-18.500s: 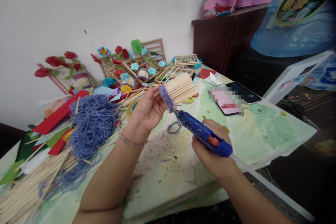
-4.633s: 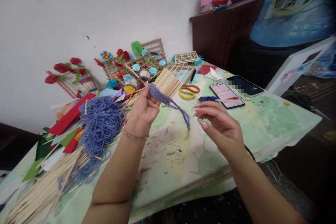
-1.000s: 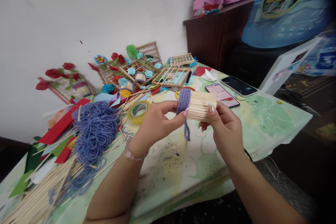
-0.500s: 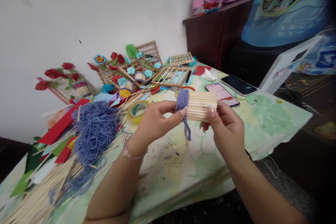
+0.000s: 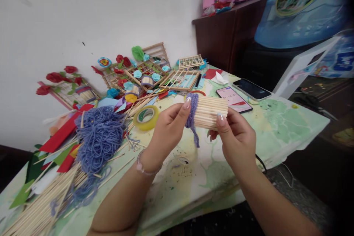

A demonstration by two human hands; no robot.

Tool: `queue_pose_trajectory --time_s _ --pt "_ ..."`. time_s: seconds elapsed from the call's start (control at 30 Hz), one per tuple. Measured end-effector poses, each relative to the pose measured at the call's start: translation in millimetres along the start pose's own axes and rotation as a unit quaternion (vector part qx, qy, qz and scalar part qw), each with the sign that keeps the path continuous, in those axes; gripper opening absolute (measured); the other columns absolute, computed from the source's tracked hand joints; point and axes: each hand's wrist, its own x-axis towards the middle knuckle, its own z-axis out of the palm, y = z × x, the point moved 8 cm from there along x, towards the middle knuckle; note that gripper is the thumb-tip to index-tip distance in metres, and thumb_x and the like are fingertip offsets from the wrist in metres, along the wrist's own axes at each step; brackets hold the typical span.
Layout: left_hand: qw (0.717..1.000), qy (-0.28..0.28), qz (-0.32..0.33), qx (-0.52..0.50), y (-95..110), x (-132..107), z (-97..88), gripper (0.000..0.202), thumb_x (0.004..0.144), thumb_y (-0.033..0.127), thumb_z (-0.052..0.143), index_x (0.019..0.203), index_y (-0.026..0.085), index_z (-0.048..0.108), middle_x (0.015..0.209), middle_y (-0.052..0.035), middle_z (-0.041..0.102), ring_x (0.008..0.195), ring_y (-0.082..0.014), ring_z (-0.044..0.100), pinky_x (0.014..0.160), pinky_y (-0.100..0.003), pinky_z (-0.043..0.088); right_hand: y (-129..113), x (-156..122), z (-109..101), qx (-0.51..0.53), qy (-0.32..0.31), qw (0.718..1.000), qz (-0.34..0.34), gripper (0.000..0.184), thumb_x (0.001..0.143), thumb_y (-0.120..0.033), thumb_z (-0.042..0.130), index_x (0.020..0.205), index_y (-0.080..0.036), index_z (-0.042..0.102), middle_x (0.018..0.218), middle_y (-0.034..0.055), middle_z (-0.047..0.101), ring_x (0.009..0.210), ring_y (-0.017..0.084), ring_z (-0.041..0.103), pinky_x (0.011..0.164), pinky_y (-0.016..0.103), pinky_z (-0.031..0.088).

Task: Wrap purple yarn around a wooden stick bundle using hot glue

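Both hands hold a short bundle of wooden sticks (image 5: 210, 111) above the table, lying sideways. A band of purple yarn (image 5: 191, 112) wraps its left end, and a loose tail hangs down. My left hand (image 5: 169, 129) grips the yarn-wrapped end, thumb on top of the band. My right hand (image 5: 235, 136) cups the bare right end from below, thumb pressed against the sticks.
A roll of tape (image 5: 146, 117) lies left of my hands. A heap of purple yarn (image 5: 99, 136) and long wooden sticks (image 5: 41, 202) fill the left. Stick lattices with paper flowers (image 5: 138, 72) lean on the wall. Two phones (image 5: 242, 94) lie at the right on the table (image 5: 276, 125).
My left thumb has slid up over the top of the yarn band. The bundle has shifted slightly up and tilted. My right hand keeps its hold on the bare end.
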Motion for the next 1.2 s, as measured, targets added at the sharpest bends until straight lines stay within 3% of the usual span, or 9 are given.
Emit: queue_pose_trajectory --time_s 0.37,0.6,0.8,0.93,1.03,1.2 --pt "0.984 -0.02 0.074 0.163 17.4 -2.2 4.3 0.043 0.093 0.045 0.047 0.059 0.02 0.038 0.053 0.0042 0.035 0.05 -0.0099 0.031 0.047 -0.027 0.023 2.5 -1.1 0.7 0.016 0.013 1.0 0.002 0.022 0.086 -0.039 0.064 0.099 -0.022 0.065 0.07 -0.0025 0.06 0.05 0.009 0.052 0.042 0.023 0.046" --pt "0.987 -0.027 0.056 0.151 11.1 0.4 2.2 0.041 0.092 0.043 0.047 0.059 0.019 0.043 0.054 0.0041 0.037 0.052 -0.0096 0.033 0.048 -0.024 0.027 2.7 -1.7 1.1 0.032 0.013 0.999 0.001 0.023 0.086 -0.039 0.065 0.1 -0.021 0.066 0.07 -0.0029 0.061 0.05 0.008 0.053 0.042 0.021 0.047" --pt "0.997 -0.079 0.016 0.01 4.9 2.8 5.1 0.042 0.094 0.048 0.041 0.066 0.018 0.054 0.066 -0.0002 0.052 0.064 -0.0126 0.046 0.059 -0.024 0.041 17.4 3.5 0.5 0.086 -0.004 0.992 0.092 0.031 0.084 -0.048 0.064 0.086 -0.017 0.068 0.058 -0.0033 0.057 0.045 0.008 0.051 0.039 0.02 0.045" --pt "0.992 -0.123 0.0 0.037 6.0 0.8 13.2 0.034 0.089 0.044 0.053 0.07 0.017 0.058 0.064 0.0009 0.052 0.06 -0.0104 0.044 0.054 -0.022 0.038 24.8 5.8 -1.5 0.112 0.003 0.985 0.13 0.034 0.081 -0.051 0.067 0.081 -0.016 0.067 0.053 -0.0034 0.057 0.042 0.008 0.051 0.037 0.02 0.044" --pt "0.99 -0.123 0.0 0.074 4.8 0.7 15.5 0.034 0.091 0.044 0.049 0.077 0.015 0.061 0.066 0.0005 0.053 0.06 -0.0101 0.043 0.054 -0.023 0.037 27.5 6.3 -3.4 0.109 0.015 0.984 0.139 0.036 0.079 -0.051 0.068 0.081 -0.016 0.068 0.052 -0.0029 0.058 0.039 0.008 0.05 0.036 0.019 0.044" --pt "0.984 -0.124 0.002 0.128 0.4 2.2 17.0 0.038 0.092 0.045 0.046 0.071 0.016 0.058 0.066 0.0001 0.054 0.06 -0.0105 0.043 0.056 -0.024 0.037 35.2 6.3 -4.8 0.113 0.034 0.978 0.174 0.038 0.076 -0.053 0.071 0.075 -0.015 0.066 0.048 -0.0032 0.057 0.035 0.007 0.049 0.033 0.019 0.043"
